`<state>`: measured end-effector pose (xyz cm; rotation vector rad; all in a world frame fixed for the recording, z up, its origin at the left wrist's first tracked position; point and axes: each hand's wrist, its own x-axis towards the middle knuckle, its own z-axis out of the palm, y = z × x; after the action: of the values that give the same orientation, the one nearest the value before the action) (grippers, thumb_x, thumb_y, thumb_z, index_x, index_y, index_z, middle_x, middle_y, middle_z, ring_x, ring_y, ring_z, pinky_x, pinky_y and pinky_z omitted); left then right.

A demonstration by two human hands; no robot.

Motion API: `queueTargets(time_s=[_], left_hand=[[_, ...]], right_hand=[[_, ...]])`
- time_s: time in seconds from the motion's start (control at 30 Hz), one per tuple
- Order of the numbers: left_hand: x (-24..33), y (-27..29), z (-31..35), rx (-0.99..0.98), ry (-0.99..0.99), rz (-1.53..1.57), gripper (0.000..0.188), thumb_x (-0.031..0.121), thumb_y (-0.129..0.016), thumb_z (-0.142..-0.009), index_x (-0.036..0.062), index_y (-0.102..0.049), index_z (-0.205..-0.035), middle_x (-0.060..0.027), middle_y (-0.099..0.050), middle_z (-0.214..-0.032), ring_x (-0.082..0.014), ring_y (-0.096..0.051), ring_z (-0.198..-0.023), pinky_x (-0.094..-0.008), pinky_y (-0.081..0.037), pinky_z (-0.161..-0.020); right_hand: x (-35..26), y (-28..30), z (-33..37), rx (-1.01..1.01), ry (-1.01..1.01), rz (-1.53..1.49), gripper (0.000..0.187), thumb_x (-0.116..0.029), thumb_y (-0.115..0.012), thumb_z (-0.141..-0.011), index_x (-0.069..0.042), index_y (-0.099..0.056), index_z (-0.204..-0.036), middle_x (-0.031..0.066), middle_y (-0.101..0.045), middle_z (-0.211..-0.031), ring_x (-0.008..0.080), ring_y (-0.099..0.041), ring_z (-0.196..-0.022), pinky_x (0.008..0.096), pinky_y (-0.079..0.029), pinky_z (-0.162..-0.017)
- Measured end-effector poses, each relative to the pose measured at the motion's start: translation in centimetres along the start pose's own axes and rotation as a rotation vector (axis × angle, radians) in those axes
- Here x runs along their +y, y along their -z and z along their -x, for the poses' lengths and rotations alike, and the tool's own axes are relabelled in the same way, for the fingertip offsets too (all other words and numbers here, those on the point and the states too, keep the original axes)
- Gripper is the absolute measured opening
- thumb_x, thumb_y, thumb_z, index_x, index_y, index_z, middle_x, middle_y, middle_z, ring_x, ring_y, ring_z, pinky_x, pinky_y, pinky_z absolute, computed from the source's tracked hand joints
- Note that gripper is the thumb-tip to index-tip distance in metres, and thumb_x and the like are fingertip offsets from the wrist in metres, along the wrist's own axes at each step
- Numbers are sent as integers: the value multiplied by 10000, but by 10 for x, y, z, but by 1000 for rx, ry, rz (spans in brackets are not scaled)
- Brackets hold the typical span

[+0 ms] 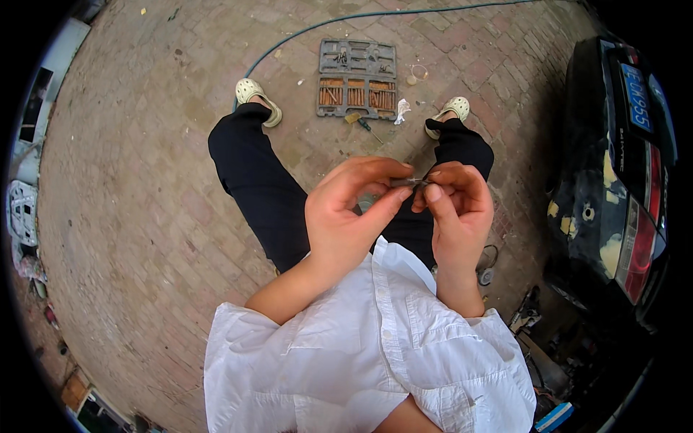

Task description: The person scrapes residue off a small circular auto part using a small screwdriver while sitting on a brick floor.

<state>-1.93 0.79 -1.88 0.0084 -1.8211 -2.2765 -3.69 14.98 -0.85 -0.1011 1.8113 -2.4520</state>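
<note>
My left hand (352, 198) and my right hand (456, 198) meet in front of my lap, fingertips close together. Both pinch a small, thin, dark metal-looking piece (413, 182) between thumb and fingers. It is too small and too covered by the fingers for me to tell its kind. On the paving beyond my hands lies an open grey plastic case (357, 70). Its near half holds rows of rust-coloured rod-like pieces (356, 94), while a few dark bits lie in its far half. A small screwdriver (369, 128) rests by the case's near edge.
A crumpled white tissue (403, 110) and a thin ring-shaped item (419, 72) lie right of the case. A blue-green hose (310, 27) curves behind it. At the right stands a dark car (613, 180) with patched bodywork. Tools and clutter (530, 310) lie at the lower right.
</note>
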Motion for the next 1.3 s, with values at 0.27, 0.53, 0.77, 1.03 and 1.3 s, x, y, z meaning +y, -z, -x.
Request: queueTargets(time_s=[0.27, 0.53, 0.77, 1.03, 1.3], left_hand=[[12, -3, -1, 35, 262, 476, 231, -75, -638, -759, -54, -594, -984, -134, -624, -969, -173, -625, -845, -267, -523, -743], [-3, 9, -2, -24, 363, 615, 210, 26, -661, -775, -49, -600, -962, -150, -645, -886, -167, -626, -764, -268, -518, -686], [-6, 9, -1, -11, 280, 492, 174, 10, -660, -768, -47, -601, -921, -147, -650, -847, -148, -613, -694, -245, -500, -633], [-2, 1, 2, 22, 233, 411, 137, -9, -638, -787, -44, -598, -913, -119, -639, -823, -131, -602, -681, -229, -490, -615], [-5, 7, -4, -41, 292, 525, 153, 40, -635, -811, -44, -593, -931, -126, -641, -830, -153, -617, -700, -250, -508, -608]], right_hand=[[-11, -5, 2, 6, -11, 153, 146, 59, -599, -803, 57, -535, -934, 93, -560, -864, 122, -594, -717, 220, -498, -636], [-17, -14, 9, -107, 91, 353, 102, 83, -586, -793, 70, -549, -887, 110, -553, -936, 131, -588, -775, 217, -503, -672], [-20, -15, 8, -117, 137, 573, 111, 76, -603, -764, 46, -563, -862, 94, -600, -855, 122, -602, -721, 225, -510, -633], [-14, -22, 15, -9, 129, 619, 104, 67, -591, -777, 48, -550, -871, 90, -603, -840, 117, -609, -700, 223, -507, -618], [-15, -20, 15, -34, 70, 372, 102, 55, -571, -824, 75, -527, -914, 102, -599, -866, 139, -630, -731, 223, -514, -657]])
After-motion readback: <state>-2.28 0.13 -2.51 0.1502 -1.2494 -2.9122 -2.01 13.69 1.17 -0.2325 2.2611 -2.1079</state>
